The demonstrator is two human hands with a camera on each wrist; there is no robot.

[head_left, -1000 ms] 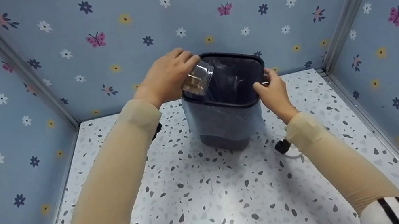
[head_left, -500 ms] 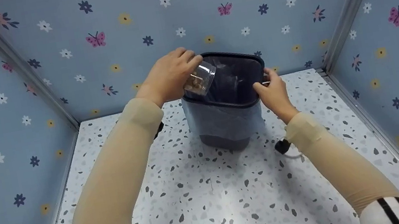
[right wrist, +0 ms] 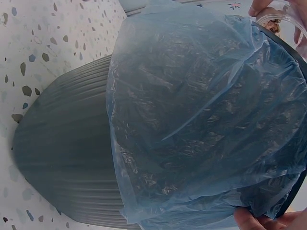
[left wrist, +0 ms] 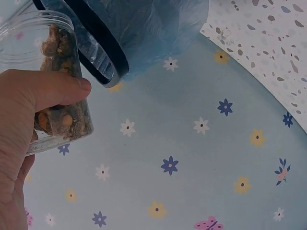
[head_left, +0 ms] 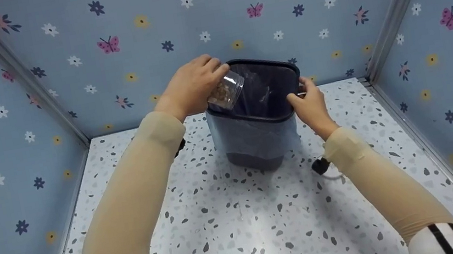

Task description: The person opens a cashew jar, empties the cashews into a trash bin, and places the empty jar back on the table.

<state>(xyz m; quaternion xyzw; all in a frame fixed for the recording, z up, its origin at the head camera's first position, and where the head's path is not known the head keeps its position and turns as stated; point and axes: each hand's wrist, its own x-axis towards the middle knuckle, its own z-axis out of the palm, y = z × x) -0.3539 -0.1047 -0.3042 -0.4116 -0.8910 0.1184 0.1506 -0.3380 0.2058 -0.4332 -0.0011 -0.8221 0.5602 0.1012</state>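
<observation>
My left hand (head_left: 193,84) grips a clear plastic jar (head_left: 233,89), which lies tilted over the left rim of a dark trash can (head_left: 256,164). Brown and orange chunks (left wrist: 67,125) fill one side of the jar in the left wrist view, and its mouth points toward the can. My right hand (head_left: 314,109) pinches the can's rim on the right, thumb inside and fingers outside. A bluish plastic bag (right wrist: 192,120) lines the can and is folded down over its outside. The bottom inside the can is hidden.
The can stands on a white speckled tabletop (head_left: 245,235) close to the flowered back wall (head_left: 190,26). Similar walls rise left and right. A black wrist camera (head_left: 321,166) with a white strap or cable hangs below my right wrist.
My left hand has moved slightly to the right with the jar, and the chunks in it have shifted. My right hand and the can stay where they were.
</observation>
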